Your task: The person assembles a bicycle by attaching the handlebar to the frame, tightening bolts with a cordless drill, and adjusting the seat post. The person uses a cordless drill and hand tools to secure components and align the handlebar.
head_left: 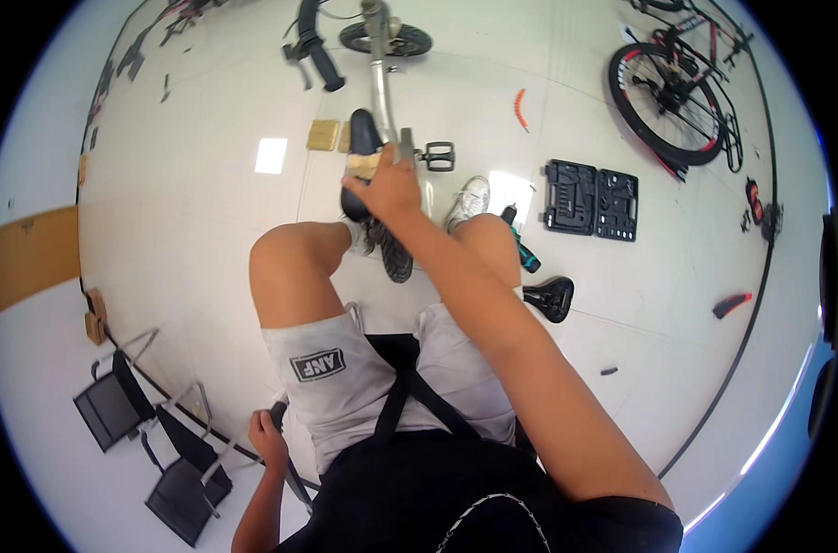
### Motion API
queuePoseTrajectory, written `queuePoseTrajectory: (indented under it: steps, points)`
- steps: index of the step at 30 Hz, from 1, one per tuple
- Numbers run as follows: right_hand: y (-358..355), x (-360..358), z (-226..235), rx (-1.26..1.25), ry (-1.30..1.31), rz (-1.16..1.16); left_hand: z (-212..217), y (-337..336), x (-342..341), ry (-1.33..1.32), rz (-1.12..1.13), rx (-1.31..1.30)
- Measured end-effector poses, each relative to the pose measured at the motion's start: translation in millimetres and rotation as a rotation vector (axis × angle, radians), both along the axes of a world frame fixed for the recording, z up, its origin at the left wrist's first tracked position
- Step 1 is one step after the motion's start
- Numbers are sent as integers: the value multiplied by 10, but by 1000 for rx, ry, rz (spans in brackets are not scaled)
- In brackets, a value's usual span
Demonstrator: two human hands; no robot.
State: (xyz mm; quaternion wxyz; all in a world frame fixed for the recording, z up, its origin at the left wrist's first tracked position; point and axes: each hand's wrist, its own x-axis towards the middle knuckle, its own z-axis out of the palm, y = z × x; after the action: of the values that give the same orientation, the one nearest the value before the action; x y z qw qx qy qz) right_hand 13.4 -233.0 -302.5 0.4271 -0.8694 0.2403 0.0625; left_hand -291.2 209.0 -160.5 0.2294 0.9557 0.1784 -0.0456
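Observation:
My right hand [393,191] reaches down over the dark saddle [365,134] of a silver-framed bicycle [379,83]. Its thumb and fingers close on a pale yellow pad, perhaps a sponge [362,162], which lies against the saddle. A black pedal [439,157] sticks out to the right of the frame. My left hand [269,439] is down beside my left thigh, wrapped round the front of a dark chair armrest [280,412]. Near the saddle, a yellow block [323,135] lies on the tiled floor, with part of another beside it.
To the right lie an open black tool case [591,200], a teal and black power drill [527,253] and a loose black saddle [550,299]. A black and red bicycle [670,92] is at the far right. Mesh chairs [181,484] stand at lower left. An orange strip [520,109] lies further off.

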Motion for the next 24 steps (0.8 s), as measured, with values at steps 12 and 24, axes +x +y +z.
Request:
queuePoseTrajectory:
  steps: [12,24]
  points:
    - [-958,406,-150,714,183,61,373,-1501,2234,-537,-157,-308]
    - [-437,379,-1153,992,301,-489,-878,-3691,4417,182,-1027,168]
